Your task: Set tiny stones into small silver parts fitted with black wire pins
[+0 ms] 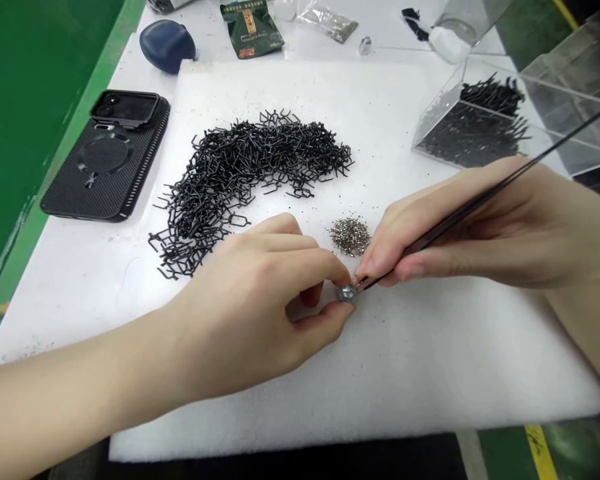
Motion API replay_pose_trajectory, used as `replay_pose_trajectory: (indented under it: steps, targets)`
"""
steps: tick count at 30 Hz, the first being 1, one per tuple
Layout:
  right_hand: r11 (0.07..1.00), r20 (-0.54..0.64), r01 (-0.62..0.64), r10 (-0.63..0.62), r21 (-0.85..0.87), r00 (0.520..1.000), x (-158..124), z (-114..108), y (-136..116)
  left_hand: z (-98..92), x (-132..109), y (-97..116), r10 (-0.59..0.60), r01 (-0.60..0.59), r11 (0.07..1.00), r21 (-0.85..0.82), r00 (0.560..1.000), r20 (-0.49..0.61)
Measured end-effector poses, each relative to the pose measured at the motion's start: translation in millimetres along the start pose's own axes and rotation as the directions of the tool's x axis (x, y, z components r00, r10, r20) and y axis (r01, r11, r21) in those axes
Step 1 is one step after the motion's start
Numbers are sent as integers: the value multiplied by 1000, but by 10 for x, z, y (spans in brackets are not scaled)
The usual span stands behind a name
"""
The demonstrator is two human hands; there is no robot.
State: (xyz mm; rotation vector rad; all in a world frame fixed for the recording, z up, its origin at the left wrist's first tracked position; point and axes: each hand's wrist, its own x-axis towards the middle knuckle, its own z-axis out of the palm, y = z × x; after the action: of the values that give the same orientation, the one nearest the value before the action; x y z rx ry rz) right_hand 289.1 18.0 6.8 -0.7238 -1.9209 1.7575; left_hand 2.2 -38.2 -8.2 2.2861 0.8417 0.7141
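Observation:
Between the thumb and index finger of my left hand (260,293) is a small shiny metal piece (347,292), held low over the white foam sheet (405,373). My right hand (460,227) grips dark tweezers (445,227), whose tips reach to the metal piece; whether they pinch anything there is too small to tell. Just behind the fingertips lies a little heap of tiny metallic bits (350,236). A curved pile of black forked pieces (250,160) spreads on the foam beyond my left hand.
A clear plastic box (445,127) with black pieces stands at the back right. On the left rests a phone in a black case (105,160). Behind it are a dark blue rounded object (167,45), a green packet (253,30) and a clear bag (330,21).

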Motion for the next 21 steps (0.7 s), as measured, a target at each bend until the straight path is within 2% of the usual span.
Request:
replay_pose_trajectory:
  steps: [8, 11, 15, 18, 21]
  targets:
    - [995, 45, 82, -80, -50, 996, 5, 14, 47, 17, 5, 23, 26, -25, 998, 64, 1000, -12]
    - [990, 39, 115, -112, -82, 993, 9, 42, 52, 40, -12, 40, 106, -100, 978, 181, 994, -22]
    - [975, 12, 149, -149, -167, 989, 11, 66, 2, 70, -61, 64, 255, -233, 903, 361, 967, -14]
    - [961, 26, 155, -153, -228, 988, 27, 73, -52, 72, -95, 100, 314, -271, 871, 411, 948, -41]
    - [960, 32, 132, -128, -249, 991, 45, 78, -89, 67, -110, 119, 317, -271, 865, 423, 948, -40]
